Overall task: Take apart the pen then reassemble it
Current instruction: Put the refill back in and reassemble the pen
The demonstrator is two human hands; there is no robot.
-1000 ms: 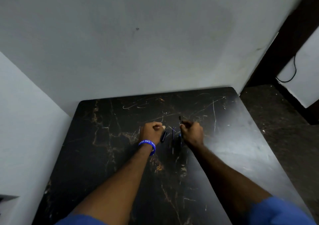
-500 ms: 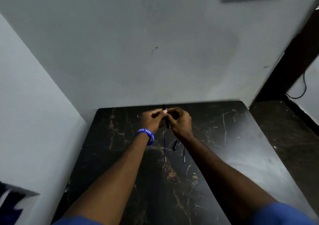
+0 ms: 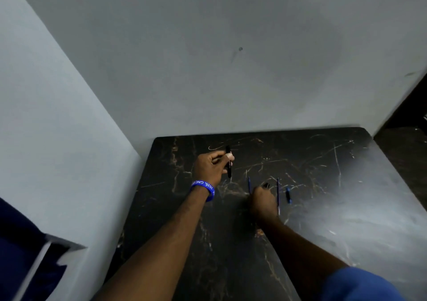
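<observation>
My left hand (image 3: pixel 211 165), with a blue wristband, is raised over the black marble-patterned table (image 3: pixel 323 208) and pinches a black pen barrel (image 3: pixel 228 162) held nearly upright. My right hand (image 3: pixel 262 200) is down on the table, fingers curled around a small black pen piece (image 3: pixel 266 185). A thin blue refill (image 3: pixel 249 185) lies just left of that hand and a second thin blue refill (image 3: pixel 278 195) lies just right of it. A short blue cap piece (image 3: pixel 288 195) rests further right.
Grey walls close the table in at the back and left. The table's right edge borders a dark floor (image 3: pixel 406 157). A dark blue object (image 3: pixel 25 254) sits at the lower left, off the table.
The hands were together on the black barrel above the table. They have separated: the left keeps the barrel raised, the right has dropped to the loose parts on the table.
</observation>
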